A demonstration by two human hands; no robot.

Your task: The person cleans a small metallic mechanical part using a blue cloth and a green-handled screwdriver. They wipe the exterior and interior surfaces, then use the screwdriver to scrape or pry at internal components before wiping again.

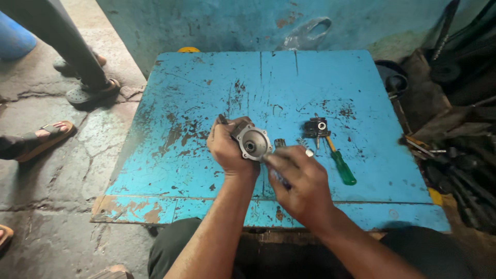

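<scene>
Gripping the round metal housing (252, 143) in your left hand (229, 150), fingers wrapped behind it, you tilt its open face toward you above the blue table (196, 93), so the bore shows. Your right hand (302, 181) closes around a slim tool (273, 170), tip at the rim. A green-handled screwdriver (341, 164) and small black part (316, 127) lie just right, within reach.

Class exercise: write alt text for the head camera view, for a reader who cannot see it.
Over a scuffed blue table, a person's left hand grips a round grey metal housing while the right hand works a slim tool into it. A green-handled screwdriver and a small black part lie to the right.
</scene>
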